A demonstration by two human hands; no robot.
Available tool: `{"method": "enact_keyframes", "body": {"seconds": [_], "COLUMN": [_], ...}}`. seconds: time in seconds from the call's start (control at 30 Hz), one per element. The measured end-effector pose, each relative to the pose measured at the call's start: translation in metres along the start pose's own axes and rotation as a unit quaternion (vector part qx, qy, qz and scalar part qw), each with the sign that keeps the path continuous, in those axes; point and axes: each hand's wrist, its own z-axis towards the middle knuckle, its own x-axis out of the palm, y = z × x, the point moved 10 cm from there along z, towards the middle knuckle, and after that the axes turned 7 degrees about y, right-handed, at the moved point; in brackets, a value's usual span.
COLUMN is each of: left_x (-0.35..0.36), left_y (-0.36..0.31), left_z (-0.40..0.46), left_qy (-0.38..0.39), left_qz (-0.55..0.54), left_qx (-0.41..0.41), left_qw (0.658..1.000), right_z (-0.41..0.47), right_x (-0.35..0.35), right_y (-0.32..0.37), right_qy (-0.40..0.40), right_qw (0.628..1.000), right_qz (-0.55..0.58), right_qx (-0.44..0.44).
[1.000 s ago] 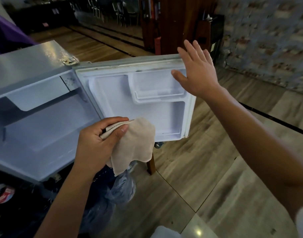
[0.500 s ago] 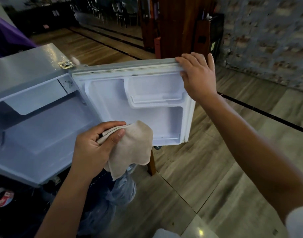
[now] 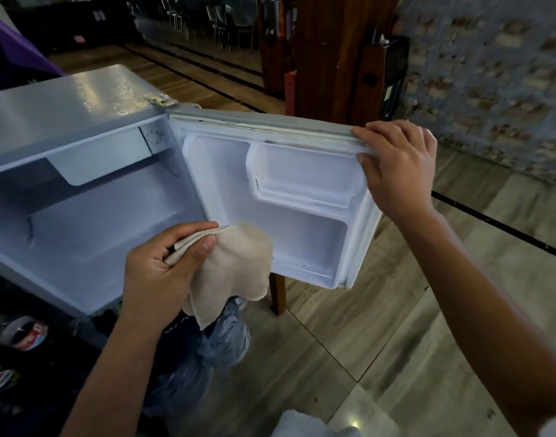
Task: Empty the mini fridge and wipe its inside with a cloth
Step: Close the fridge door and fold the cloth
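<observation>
The mini fridge (image 3: 81, 190) stands open, its inside bare and white. Its door (image 3: 270, 200) swings out to the right, the right hand (image 3: 396, 165) closed in a grip over its top outer corner. The left hand (image 3: 166, 269) pinches a beige cloth (image 3: 235, 272) hanging before the door's lower edge.

The left hand (image 3: 163, 272) sits low and close to the body, forearm rising from below, thumb pressed over curled fingers (image 3: 188, 230) in a closed pinch on a cloth (image 3: 235, 272). The right arm reaches forward nearly straight, and the right hand (image 3: 396, 165) is palm down, its fingers hooked over the door's (image 3: 270, 197) top edge.
</observation>
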Motion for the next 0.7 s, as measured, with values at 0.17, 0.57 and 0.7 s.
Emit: {"method": "enact_keyframes", "body": {"seconds": [0.17,0.57,0.7], "left_x": [-0.034,-0.124,-0.169], "left_y": [0.007,0.033,0.041], "left_z": [-0.021,-0.076,-0.095], "left_qy": [-0.021,-0.069,-0.147], "left_qz": [-0.010,0.002,-0.002], "left_qx": [-0.006,-0.034,-0.035], "left_qw": [1.000,0.997,0.989], "right_z": [-0.030,-0.080,-0.084], "right_x": [-0.034,-0.075,-0.065], "right_y": [0.051,0.210,0.268], "right_qy": [0.027,0.119,0.197], "right_qw": [0.998,0.970,0.933], "right_qz": [0.040,0.190,0.262], "right_qx": [-0.025,-0.093,-0.150]}}
